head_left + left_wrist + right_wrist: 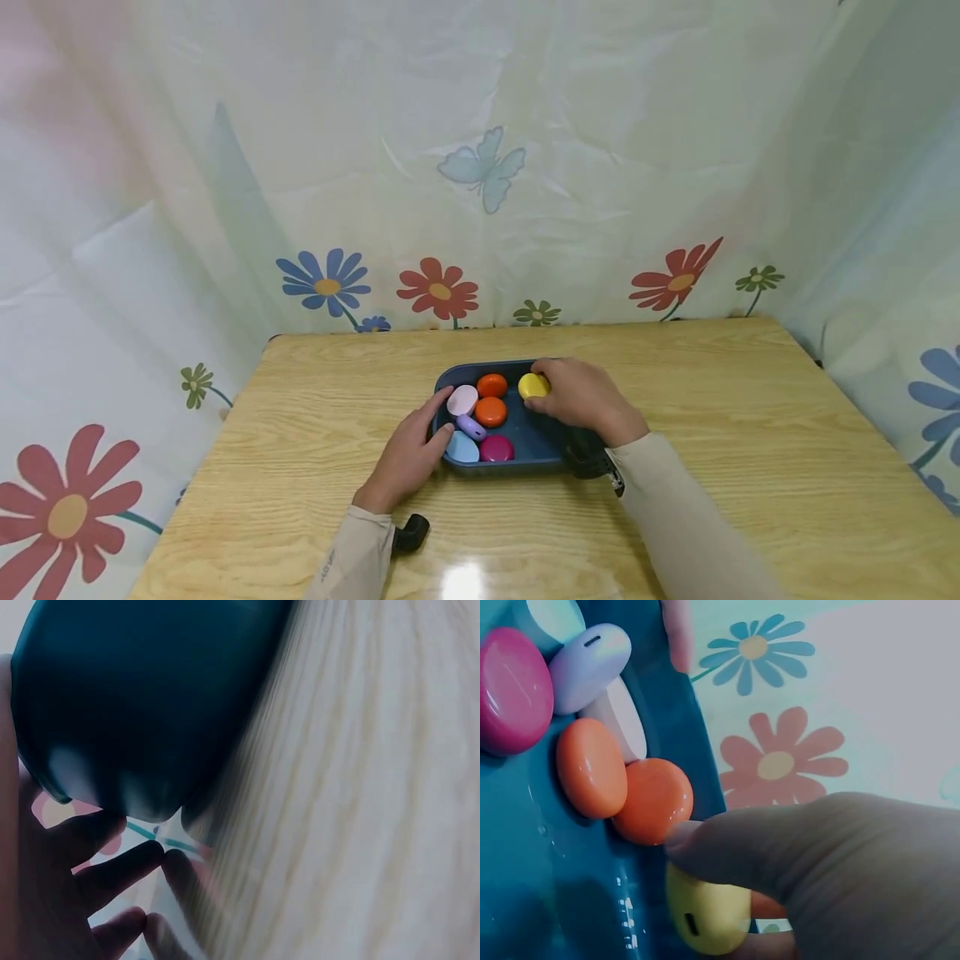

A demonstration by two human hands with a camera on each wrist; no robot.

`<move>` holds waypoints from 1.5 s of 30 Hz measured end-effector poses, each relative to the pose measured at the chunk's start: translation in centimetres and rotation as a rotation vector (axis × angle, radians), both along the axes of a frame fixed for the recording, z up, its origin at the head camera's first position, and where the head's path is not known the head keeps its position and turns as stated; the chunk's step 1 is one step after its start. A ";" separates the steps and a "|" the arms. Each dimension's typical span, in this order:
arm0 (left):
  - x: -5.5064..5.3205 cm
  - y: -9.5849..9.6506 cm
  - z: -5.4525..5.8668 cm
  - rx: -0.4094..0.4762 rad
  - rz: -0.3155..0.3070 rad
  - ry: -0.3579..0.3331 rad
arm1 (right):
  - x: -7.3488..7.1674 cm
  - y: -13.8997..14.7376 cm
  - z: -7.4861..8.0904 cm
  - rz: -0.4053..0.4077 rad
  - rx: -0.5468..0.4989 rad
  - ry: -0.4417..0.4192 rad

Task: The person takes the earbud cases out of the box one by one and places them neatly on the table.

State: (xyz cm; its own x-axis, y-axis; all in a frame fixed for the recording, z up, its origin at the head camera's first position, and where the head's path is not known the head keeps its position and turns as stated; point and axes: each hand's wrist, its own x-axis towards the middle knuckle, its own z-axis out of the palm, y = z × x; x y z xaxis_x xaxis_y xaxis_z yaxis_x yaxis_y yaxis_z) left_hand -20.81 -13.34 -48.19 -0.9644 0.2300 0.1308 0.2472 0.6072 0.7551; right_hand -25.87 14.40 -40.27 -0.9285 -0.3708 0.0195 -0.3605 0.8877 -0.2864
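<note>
A dark blue tray (543,446) sits mid-table and holds several smooth coloured pebble-like pieces. My right hand (573,396) pinches a yellow piece (531,386) at the tray's far right corner; the right wrist view shows the fingers (780,855) curled over that yellow piece (705,919). Beside it lie two orange pieces (491,398), a pale pink one (462,400), a lilac one (471,427), a light blue one (462,448) and a magenta one (497,448). My left hand (412,454) rests against the tray's left rim, fingers straight, forefinger touching the rim by the pink piece. The left wrist view is blurred, showing the tray's wall (142,697).
The wooden table (750,433) is ringed by a white flower-print curtain (480,167) on three sides. A small black object (411,532) lies by my left sleeve near the front edge. Bare wood lies left and right of the tray.
</note>
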 end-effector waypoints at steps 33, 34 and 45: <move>-0.2 -0.3 0.1 0.067 -0.037 0.016 | 4.2 5.9 -0.5 -0.158 -0.269 0.356; -0.2 -0.3 0.0 0.068 -0.038 0.019 | 4.2 6.3 -0.5 -0.161 -0.271 0.362; -0.1 -0.2 0.2 0.061 -0.037 0.000 | 3.8 10.0 -1.1 -0.247 -0.281 0.304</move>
